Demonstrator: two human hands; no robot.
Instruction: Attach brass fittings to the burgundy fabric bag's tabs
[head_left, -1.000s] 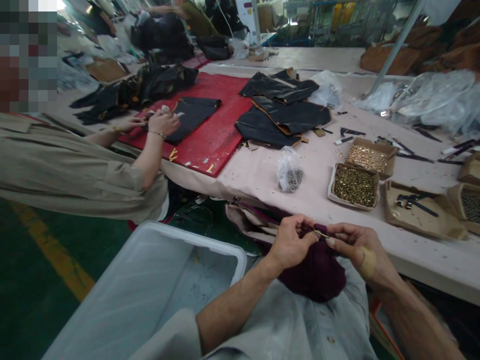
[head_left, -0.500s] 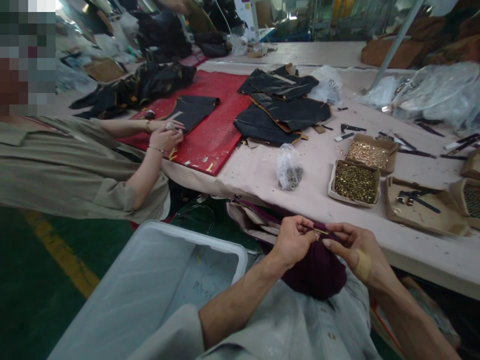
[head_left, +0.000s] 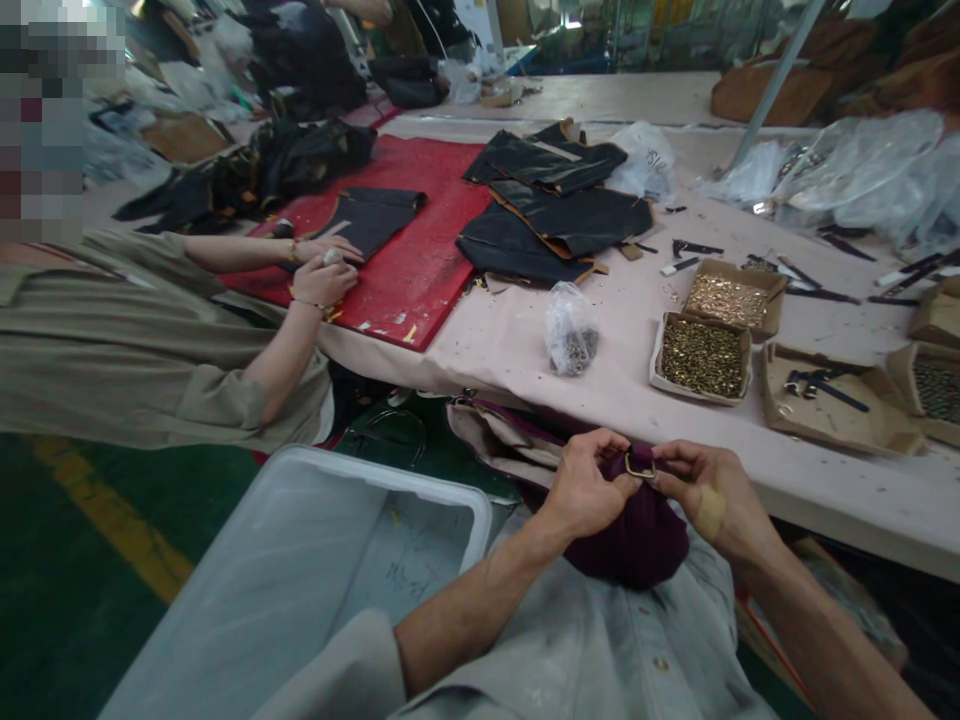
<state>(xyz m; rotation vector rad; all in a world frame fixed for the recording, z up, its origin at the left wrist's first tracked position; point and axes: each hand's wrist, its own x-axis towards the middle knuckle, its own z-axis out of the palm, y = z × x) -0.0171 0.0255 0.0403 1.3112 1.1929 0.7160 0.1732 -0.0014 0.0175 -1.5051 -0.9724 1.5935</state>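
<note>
ring [head_left: 640,465]: brass, on dark-red bag [head_left: 630,530] in lap, near edge of table [head_left: 525,350]
L hand [head_left: 589,485]: fingers pinched on bag fabric, just left of ring
R hand [head_left: 701,490]: fingertips clamped on ring's right side
axis: ring long side runs left-right, between both hands; R nearer

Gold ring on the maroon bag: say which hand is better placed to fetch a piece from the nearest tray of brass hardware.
Right, probably. The right hand lies nearer the tray of brass hardware, which sits to its side on the table. The left hand pinches the maroon bag by the gold ring.
</note>
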